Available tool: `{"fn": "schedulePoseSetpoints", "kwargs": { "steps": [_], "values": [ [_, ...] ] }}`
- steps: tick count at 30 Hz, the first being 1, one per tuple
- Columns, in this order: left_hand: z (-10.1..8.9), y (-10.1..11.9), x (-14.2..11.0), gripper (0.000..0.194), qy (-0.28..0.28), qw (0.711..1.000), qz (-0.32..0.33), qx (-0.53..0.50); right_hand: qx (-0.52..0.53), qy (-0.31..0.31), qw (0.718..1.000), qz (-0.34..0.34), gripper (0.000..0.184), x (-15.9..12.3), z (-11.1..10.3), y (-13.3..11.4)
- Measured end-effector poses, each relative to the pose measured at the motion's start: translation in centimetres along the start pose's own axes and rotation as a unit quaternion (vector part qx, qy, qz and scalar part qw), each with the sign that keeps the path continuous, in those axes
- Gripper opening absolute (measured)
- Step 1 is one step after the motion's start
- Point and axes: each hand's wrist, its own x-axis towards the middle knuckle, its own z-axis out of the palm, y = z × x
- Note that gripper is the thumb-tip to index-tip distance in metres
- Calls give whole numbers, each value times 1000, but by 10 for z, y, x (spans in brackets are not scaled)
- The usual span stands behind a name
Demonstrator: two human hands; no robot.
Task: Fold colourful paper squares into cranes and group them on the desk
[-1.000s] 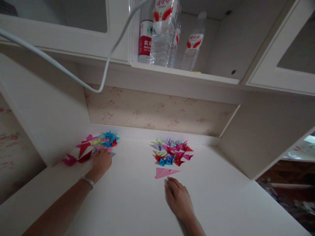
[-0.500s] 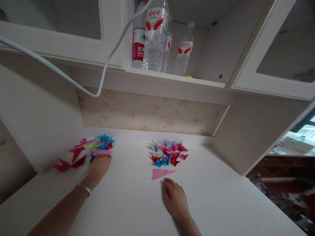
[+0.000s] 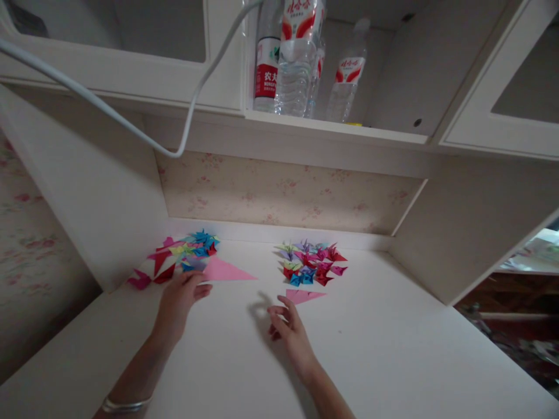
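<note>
Between the thumb and fingers of my left hand (image 3: 181,297) is a pink folded paper triangle (image 3: 227,271), its point toward the right. My right hand (image 3: 290,334) hovers over the white desk with bent, parted fingers and nothing in them. Just beyond its fingertips lies another pink folded paper (image 3: 303,295). Behind that sits a cluster of folded paper cranes (image 3: 312,263) in red, blue, purple and green. A looser pile of coloured folded papers (image 3: 181,253) rests behind my left hand.
Above the white desk (image 3: 371,343) runs a shelf (image 3: 332,126) holding several plastic bottles (image 3: 297,75). A white cable (image 3: 109,110) hangs in front of the cabinet. White side panels stand left and right of the desk.
My left hand has drawn the pink paper triangle out from the left pile, toward the right. My right hand has lifted a little and shifted left. The camera view has tilted slightly.
</note>
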Motion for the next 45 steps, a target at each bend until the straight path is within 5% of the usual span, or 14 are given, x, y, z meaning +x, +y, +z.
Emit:
{"fn": "schedulePoseSetpoints", "kwargs": {
  "steps": [4,7,11,16,19,27,35,45],
  "values": [
    [20,-25,-41,25,-55,948,-126,-286,142,-74,983,88,59,1,42,-11],
    [30,-41,-60,27,-77,919,-170,-347,197,-40,975,94,54,10,53,-13],
    [35,-49,-66,29,-108,922,-178,-326,197,23,977,82,63,18,50,-6],
    [39,-48,-70,39,-137,949,-176,-222,92,1,995,28,41,12,38,5],
    [42,-49,-73,45,-183,958,-151,-164,23,-8,1000,3,45,8,31,3],
    [50,-53,-82,48,-223,950,-159,-149,-50,9,999,6,54,6,10,-18],
    [56,-55,-86,45,-256,937,-184,-151,-156,58,985,-46,52,-5,-12,5],
    [57,-54,-90,45,-275,939,-165,-127,-111,69,991,-35,52,-4,-15,9]
  ]
}}
